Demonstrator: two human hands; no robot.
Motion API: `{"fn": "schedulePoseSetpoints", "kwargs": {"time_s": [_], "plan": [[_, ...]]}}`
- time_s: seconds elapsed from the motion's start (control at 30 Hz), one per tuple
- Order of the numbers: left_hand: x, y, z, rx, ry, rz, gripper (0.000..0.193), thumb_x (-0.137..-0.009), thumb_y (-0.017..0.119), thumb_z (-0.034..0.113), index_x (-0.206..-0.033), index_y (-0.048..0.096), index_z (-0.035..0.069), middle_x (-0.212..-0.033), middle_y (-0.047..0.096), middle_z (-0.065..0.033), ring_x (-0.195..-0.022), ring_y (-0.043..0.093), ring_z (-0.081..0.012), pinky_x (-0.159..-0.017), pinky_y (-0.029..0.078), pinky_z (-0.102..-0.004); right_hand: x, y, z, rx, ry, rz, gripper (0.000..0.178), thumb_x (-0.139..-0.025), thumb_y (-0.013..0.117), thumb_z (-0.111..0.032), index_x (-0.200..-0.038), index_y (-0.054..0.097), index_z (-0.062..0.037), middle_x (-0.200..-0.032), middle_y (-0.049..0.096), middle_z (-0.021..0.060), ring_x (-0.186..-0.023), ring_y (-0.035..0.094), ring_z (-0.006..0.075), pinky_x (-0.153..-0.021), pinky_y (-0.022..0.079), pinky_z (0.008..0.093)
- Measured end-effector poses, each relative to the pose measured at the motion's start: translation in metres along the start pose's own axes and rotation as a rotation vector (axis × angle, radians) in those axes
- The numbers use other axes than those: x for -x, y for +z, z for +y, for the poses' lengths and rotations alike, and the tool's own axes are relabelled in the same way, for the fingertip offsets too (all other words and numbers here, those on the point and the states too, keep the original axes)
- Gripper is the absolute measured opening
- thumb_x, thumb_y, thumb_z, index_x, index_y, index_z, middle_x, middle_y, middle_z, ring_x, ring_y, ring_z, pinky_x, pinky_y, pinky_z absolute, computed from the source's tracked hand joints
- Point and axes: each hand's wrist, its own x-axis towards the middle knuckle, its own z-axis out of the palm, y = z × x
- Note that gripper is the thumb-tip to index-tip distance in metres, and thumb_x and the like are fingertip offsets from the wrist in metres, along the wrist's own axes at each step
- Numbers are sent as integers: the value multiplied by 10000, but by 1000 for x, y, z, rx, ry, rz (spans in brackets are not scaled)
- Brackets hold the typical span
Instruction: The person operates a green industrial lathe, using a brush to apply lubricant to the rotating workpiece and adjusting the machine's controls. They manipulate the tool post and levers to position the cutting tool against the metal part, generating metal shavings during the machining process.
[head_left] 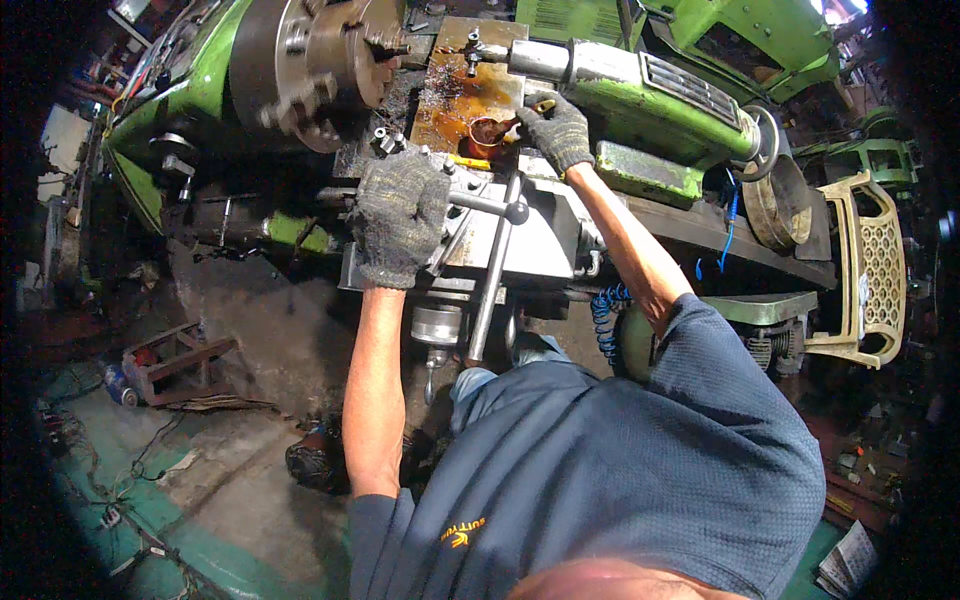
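Right hand: gloved (556, 134), fingers curled beside the cup's rim; what they grip, if anything, I cannot tell.
Left hand: gloved (400, 222), over the tool post; fingers hidden, grip cannot be told.
Red cup: (484, 151) on the oily plate (459, 60), between chuck and tailstock.
Chuck: blurred (310, 60), on the left.
Tailstock: green (640, 100), on the right.
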Motion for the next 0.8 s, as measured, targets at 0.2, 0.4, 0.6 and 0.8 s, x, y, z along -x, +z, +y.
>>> {"fn": "schedulePoseSetpoints", "kwargs": {"time_s": [0.2,0.4,0.6,0.8], "plan": [[5,-4,-1,-62,-86,-95,173,-870,658,126,-999,727,32,-1035,712,-173,-1015,667,-377,-917,504,-463,25,-79,51,249,-84,234,502,-883,711,-385,-1289,621,-105,-1252,653,181,-1155,632,307,-985,483,391],[3,-7,11,-142,-229,-123,196,-898,606,166,-969,721,25,-1056,716,-167,-1031,663,-375,-926,494,-458,31,-245,278,306,243,656,414,-965,582,-355,-1180,674,-13,-1163,687,177,-1044,647,274,-960,476,376],[48,-13,0,-378,-400,-109,233,-936,582,194,-1044,706,30,-1059,703,-164,-1044,648,-380,-969,471,-471,-56,-374,523,1670,313,-372,279,-932,541,-291,-974,750,-111,-1057,724,167,-935,708,321,-752,557,423],[15,3,29,-168,-864,-63,402,-991,546,334,-1172,662,-6,-1183,685,-138,-1110,637,-306,-1022,454,-435,-93,-327,540,1354,514,-376,274,-929,540,-283,-956,749,-109,-1034,725,166,-914,708,323,-739,558,425]]}}
